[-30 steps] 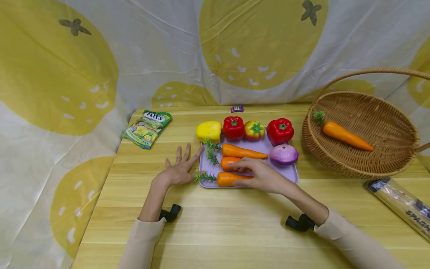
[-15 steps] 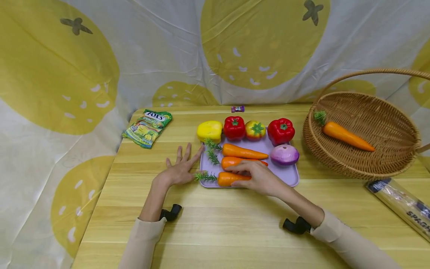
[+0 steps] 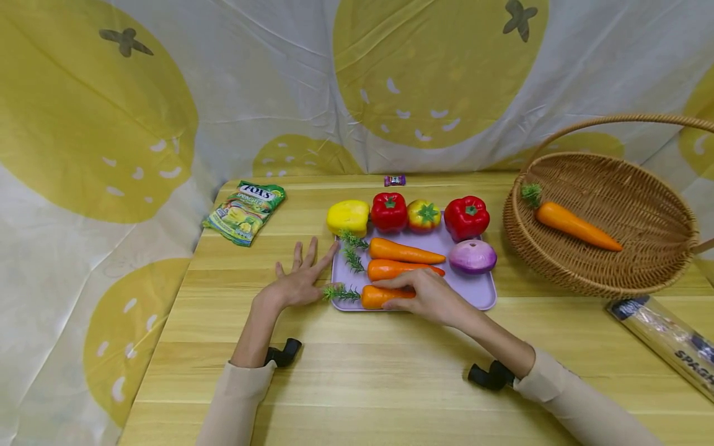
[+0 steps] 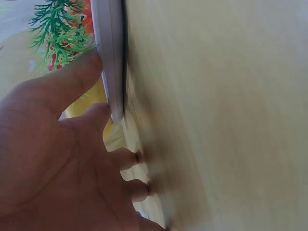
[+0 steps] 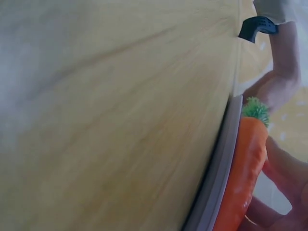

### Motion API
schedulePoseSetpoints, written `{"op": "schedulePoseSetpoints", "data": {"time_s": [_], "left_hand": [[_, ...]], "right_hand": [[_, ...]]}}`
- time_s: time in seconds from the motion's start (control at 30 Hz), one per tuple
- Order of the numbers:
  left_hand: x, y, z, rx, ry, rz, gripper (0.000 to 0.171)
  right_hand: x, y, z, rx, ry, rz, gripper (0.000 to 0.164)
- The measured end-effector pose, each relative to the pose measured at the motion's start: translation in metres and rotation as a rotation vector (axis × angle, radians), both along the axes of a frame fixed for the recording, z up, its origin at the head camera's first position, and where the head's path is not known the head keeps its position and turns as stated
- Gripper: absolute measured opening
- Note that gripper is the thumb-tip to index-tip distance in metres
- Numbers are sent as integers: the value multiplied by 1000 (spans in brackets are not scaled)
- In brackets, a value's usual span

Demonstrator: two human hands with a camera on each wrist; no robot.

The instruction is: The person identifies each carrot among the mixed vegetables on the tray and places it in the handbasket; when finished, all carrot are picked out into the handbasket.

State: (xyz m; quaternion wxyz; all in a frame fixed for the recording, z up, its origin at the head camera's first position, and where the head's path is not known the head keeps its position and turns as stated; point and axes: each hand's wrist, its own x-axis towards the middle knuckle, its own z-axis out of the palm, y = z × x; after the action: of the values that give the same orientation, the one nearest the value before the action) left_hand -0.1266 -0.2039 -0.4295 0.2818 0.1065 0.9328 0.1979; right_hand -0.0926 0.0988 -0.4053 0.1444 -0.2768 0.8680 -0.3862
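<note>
Three orange carrots lie side by side on a lilac tray (image 3: 343, 272), their green tops to the left. My right hand (image 3: 432, 297) pinches the front carrot (image 3: 379, 297) between thumb and fingers; it still lies on the tray, its tip hidden by the hand. In the right wrist view this carrot (image 5: 243, 168) lies along the tray's rim. Behind it are the middle carrot (image 3: 385, 269) and the back carrot (image 3: 398, 250). My left hand (image 3: 295, 286), fingers spread, rests on the table at the tray's left edge; in the left wrist view its thumb and a finger touch the rim (image 4: 109, 57).
A yellow pepper (image 3: 348, 217), two red peppers (image 3: 388, 212), a yellow-red fruit (image 3: 424, 215) and a purple onion (image 3: 471, 256) line the tray's back and right. A wicker basket (image 3: 591, 282) holds another carrot (image 3: 577, 225). Nearby lie a spaghetti pack (image 3: 664, 341), a candy bag (image 3: 245, 214) and a small wrapped sweet (image 3: 395, 180).
My right hand's fingers have drawn back from over the middle carrot and narrowed onto the front one, uncovering the middle carrot. My left hand has stayed in place.
</note>
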Motion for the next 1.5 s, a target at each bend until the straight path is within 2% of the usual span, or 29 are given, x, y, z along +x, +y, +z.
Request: {"op": "schedulePoseSetpoints", "data": {"time_s": [0.47, 0.8, 1.23, 1.5], "left_hand": [[-2, 0, -1, -9, -14, 0, 87], [-2, -2, -1, -17, -16, -4, 87], [-1, 0, 0, -13, -11, -13, 87], [-1, -1, -1, -11, -6, -13, 87]], "right_hand": [[-3, -2, 1, 51, 44, 9, 35], [-4, -1, 0, 52, 24, 24, 38], [-4, 3, -1, 26, 25, 36, 37], [-3, 15, 14, -60, -5, 57, 39]]}}
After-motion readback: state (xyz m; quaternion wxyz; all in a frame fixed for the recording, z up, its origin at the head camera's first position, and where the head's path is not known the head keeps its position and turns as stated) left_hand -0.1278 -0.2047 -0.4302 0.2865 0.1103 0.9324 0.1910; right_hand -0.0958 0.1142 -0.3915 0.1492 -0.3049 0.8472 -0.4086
